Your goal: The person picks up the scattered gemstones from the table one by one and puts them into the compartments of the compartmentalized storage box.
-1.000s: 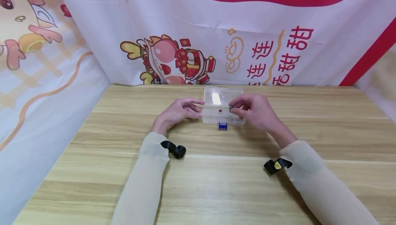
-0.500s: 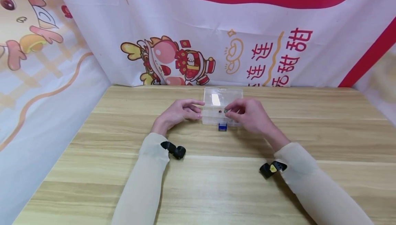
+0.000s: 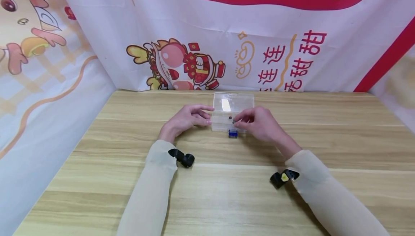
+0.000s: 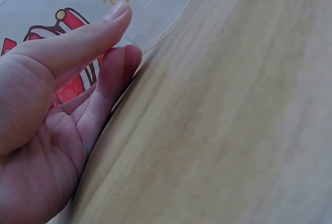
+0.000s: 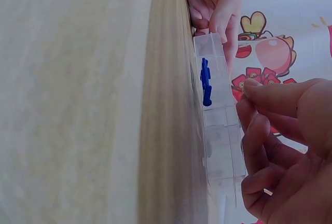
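A clear plastic compartment box (image 3: pixel 220 126) stands on the table with its transparent lid (image 3: pixel 236 100) raised at the back. A blue latch (image 3: pixel 232 133) sits at its front side. My left hand (image 3: pixel 188 116) holds the box's left end, thumb and fingertips at the corner (image 4: pixel 127 42). Over the box's middle, my right hand (image 3: pixel 259 122) pinches a tiny greenish bead (image 3: pixel 233 121) between thumb and fingertips. In the right wrist view the bead is mostly hidden by the fingers. A tiny dark-red bead (image 3: pixel 230 117) shows in the box just left of my right fingertips.
The wooden table (image 3: pixel 207 200) extends around the box on all sides. A printed cloth backdrop (image 3: pixel 194 19) rises behind the table's far edge, close behind the lid. More printed cloth (image 3: pixel 48 120) hangs along the left side.
My right hand has moved left and slightly toward me over the box, carrying the greenish bead from the right part to near the middle. The left hand has stayed at the box's left end.
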A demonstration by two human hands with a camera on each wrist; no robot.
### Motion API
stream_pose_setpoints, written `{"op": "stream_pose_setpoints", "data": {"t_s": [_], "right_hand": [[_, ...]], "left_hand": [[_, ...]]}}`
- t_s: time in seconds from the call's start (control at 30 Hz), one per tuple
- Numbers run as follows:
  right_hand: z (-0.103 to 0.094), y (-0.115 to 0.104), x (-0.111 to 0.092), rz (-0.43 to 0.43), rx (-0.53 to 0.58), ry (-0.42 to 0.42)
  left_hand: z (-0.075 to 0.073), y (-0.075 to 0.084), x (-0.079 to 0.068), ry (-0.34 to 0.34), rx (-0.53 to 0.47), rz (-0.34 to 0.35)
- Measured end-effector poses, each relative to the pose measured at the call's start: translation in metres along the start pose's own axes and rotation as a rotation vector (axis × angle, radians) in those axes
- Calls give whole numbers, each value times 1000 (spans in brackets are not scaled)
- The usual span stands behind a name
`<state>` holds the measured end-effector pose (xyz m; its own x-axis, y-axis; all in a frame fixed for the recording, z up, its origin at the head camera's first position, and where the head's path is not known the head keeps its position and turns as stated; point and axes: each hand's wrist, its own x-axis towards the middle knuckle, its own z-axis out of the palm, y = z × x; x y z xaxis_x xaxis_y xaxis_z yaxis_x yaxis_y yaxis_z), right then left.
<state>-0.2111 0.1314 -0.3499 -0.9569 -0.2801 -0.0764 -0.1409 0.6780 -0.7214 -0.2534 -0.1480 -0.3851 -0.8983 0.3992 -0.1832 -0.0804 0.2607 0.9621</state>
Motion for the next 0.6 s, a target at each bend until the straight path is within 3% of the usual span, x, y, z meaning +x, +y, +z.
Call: {"op": "stream_pose_setpoints", "data": {"t_s": [0.6], "right_hand": [[7, 1, 3, -43, -43, 20]], "left_hand": [[1, 0, 0, 4, -7, -3]]}}
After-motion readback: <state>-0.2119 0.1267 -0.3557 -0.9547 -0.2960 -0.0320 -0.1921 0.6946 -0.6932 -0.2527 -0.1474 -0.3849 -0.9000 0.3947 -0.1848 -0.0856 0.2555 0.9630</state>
